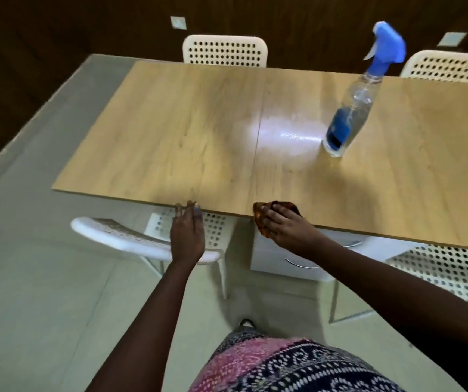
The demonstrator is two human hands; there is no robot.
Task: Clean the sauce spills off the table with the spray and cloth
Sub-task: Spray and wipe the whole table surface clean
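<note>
A light wooden table [187,131] fills the middle of the view. A clear spray bottle [354,108] with a blue trigger head and blue label stands upright on it at the right. My right hand [283,226] presses a brown cloth [261,213] against the table's near edge, and part of the cloth hangs over that edge. My left hand [186,230] is held just below the near edge, left of the cloth, fingers apart and holding nothing. A shiny wet-looking patch [280,134] reflects light near the bottle. No sauce spot is visible.
White perforated chairs stand at the far side [224,50] and far right [450,67]. Another chair [131,239] is tucked under the near edge, and one more [441,270] at the right. A white drawer unit [289,258] sits under the table. Pale tiled floor lies to the left.
</note>
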